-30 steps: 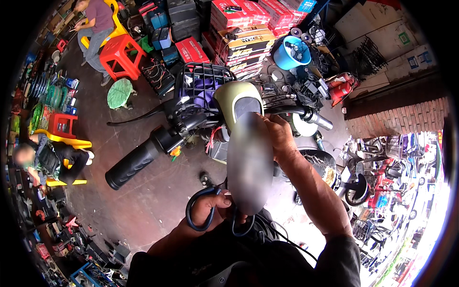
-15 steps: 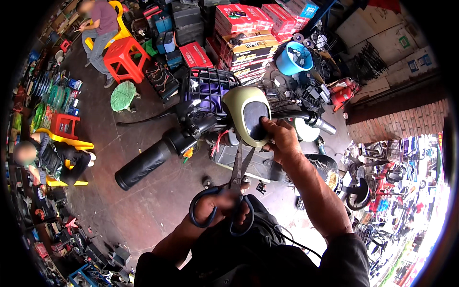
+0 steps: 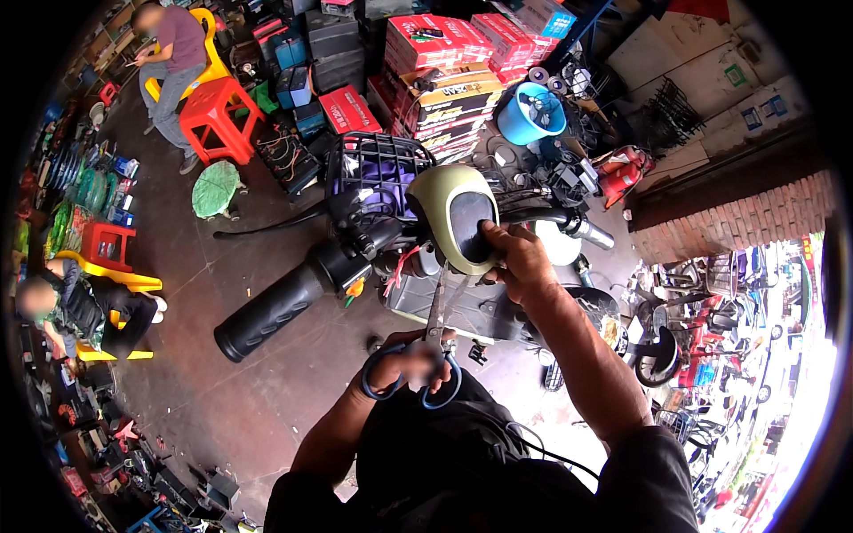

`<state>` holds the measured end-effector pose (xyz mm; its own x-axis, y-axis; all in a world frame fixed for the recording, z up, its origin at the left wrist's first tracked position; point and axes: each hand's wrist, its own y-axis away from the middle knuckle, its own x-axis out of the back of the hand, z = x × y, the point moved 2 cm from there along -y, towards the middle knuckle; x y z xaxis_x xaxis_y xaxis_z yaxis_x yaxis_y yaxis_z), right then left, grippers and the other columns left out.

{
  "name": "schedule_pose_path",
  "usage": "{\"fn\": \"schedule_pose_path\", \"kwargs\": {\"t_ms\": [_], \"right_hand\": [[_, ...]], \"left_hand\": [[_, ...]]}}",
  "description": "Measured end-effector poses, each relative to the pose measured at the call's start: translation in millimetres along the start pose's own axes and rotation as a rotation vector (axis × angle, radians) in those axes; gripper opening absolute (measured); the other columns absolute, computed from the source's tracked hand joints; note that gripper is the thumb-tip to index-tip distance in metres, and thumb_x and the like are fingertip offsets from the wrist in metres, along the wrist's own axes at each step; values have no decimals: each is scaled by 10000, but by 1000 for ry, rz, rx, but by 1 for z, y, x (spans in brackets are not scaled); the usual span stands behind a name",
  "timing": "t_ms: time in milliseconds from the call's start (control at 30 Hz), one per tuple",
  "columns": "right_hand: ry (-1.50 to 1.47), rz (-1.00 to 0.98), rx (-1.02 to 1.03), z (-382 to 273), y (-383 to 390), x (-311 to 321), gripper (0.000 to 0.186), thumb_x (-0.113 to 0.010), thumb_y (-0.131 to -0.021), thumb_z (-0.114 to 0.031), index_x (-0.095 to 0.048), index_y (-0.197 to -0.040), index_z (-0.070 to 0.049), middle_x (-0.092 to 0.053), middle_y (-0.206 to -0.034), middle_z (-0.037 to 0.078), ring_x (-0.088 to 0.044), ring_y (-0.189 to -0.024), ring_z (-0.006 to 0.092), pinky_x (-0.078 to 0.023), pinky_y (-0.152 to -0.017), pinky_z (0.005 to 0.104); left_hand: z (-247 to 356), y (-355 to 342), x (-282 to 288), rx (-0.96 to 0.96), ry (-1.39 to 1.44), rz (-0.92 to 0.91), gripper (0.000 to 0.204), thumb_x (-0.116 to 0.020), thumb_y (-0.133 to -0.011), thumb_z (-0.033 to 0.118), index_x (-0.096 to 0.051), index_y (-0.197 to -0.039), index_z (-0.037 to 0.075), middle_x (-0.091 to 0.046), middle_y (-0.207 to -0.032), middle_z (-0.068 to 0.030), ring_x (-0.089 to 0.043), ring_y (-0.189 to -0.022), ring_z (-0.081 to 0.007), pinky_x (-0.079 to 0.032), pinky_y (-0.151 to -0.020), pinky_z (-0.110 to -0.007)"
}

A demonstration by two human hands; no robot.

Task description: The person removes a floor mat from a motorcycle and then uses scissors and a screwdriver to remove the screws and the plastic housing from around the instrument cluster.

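In the head view, my left hand [image 3: 400, 355] grips the scissors [image 3: 435, 324] by their blue loops, and those loops sit closer together than half a second ago; the gap between the blades looks narrower too, though one blade is smeared by blur. My right hand [image 3: 524, 258] grasps the pale green display housing [image 3: 444, 191], its thumb pressed on the dark screen [image 3: 467, 233] just as it was before, fingers tucked at the edge. The housing sits over the middle of the handlebar, the blade tips at its lower edge; I can't tell whether they touch it. A blurred patch hides part of my left fingers.

Close around me, the black grip [image 3: 275, 306] and the long lever [image 3: 271, 226] stick out on the left, and the wire basket [image 3: 382, 142] with purple cloth [image 3: 380, 175] stands right behind the housing, crowding that side. Farther off are stacked boxes [image 3: 435, 44], a blue bucket [image 3: 524, 129], a red stool [image 3: 218, 107], a seated person [image 3: 182, 44] and a brick ledge [image 3: 737, 218] on the right
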<state>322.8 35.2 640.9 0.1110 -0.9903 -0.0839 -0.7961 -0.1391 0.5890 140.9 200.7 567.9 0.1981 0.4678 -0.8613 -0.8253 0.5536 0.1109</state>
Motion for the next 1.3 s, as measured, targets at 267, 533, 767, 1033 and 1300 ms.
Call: {"fn": "schedule_pose_path", "kwargs": {"t_ms": [267, 533, 767, 1033, 1300], "right_hand": [[21, 17, 17, -3, 5, -7, 282, -677, -889, -296, -581, -934, -34, -612, -729, 47, -555, -547, 117, -418, -433, 239], [60, -30, 8, -2, 6, -3, 251, -581, -949, -296, -598, -967, -46, -624, -752, 28, -578, -590, 105, -443, -479, 236], [-18, -32, -25, 1, 1, -1, 289, -659, -900, -289, -591, -1013, -32, -650, -833, 51, -617, -662, 130, -454, -519, 254], [-9, -47, 1, -4, 6, -3, 317, -691, -865, -315, -596, -1029, -61, -648, -833, 44, -623, -652, 129, -454, -492, 252], [29, -12, -1, -11, 11, -7, 322, -665, -887, -297, -574, -1039, -27, -645, -843, 65, -625, -668, 138, -461, -530, 255]], "left_hand": [[-37, -34, -11, -41, 351, -57, 626, -542, -804, 48, -426, -1418, 91, -632, -1036, -213, -639, -830, -272, -500, -780, -377], [-20, -32, 19, 26, 120, -89, 603, -535, -803, 23, -438, -1398, 46, -633, -1020, -207, -641, -861, -258, -511, -814, -387], [-40, -35, 11, -140, 66, -96, 617, -548, -778, 14, -458, -1387, 58, -636, -993, -204, -646, -823, -257, -525, -768, -379], [-22, -37, 35, 4, 70, -159, 597, -566, -790, 32, -465, -1378, 24, -642, -1034, -122, -597, -870, -180, -472, -862, -340], [-72, -71, 33, -223, 185, -266, 625, -586, -820, 67, -423, -1423, 88, -606, -1089, -146, -585, -918, -200, -451, -880, -345]]}}
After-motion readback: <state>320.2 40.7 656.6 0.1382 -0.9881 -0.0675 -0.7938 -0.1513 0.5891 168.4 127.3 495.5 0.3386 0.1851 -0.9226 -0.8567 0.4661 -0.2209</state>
